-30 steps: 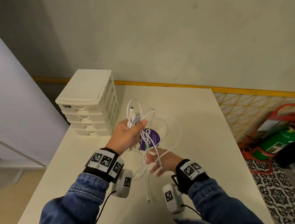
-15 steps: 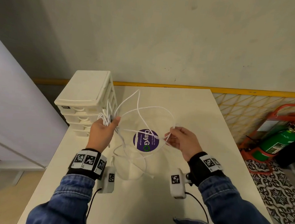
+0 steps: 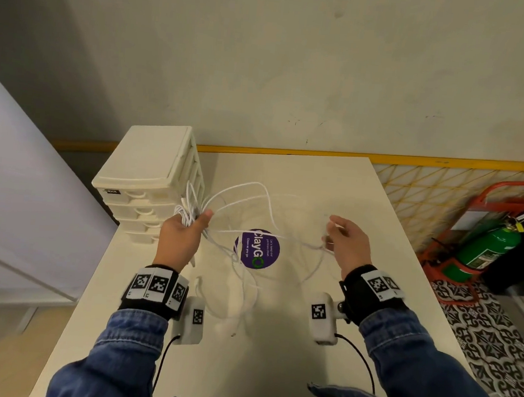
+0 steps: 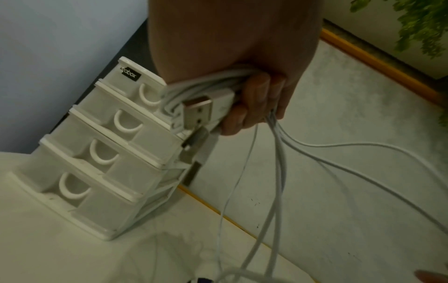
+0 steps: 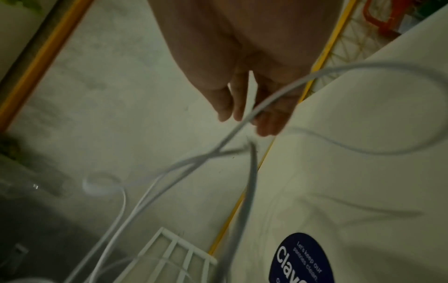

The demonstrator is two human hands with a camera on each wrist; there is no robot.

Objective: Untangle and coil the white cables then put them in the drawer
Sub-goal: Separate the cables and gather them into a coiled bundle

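Several limp white USB cables (image 3: pixel 242 196) are hanging above the desk (image 3: pixel 319 184), left hand (image 3: pixel 181 235) clamping the plug ends, right hand (image 3: pixel 347 242) fingers pinching one slippery strand, best gripped near the plugs.

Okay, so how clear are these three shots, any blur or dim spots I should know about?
Head view: evenly lit and fairly sharp, wide-angle bending at the edges; the white cables smear near the right hand. Left wrist view: dim but sharp on the USB plugs in the left hand and on the drawer unit. Right wrist view: dark, heavily blurred; fingers and cables are soft streaks.
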